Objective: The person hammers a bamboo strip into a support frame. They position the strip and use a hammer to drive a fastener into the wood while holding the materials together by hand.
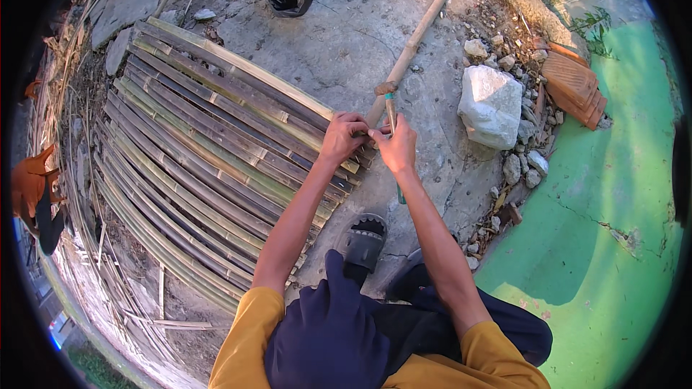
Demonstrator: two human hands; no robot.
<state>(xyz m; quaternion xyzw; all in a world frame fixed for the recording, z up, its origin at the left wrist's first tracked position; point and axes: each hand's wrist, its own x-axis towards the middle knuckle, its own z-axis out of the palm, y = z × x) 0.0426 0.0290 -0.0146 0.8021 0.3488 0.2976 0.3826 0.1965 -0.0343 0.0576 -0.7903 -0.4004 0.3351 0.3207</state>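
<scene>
Two hands of yours meet near the centre of the frame—your left hand with fingers curled at the slat ends, your right hand with its fingertips close against it. You cannot tell what they pinch; the fingers hide it. The row of bamboo slats fills the left half. A green-handled tool runs past your right hand—whether gripped, you cannot tell. A bamboo pole slants toward the upper right, left of a white stone block.
</scene>
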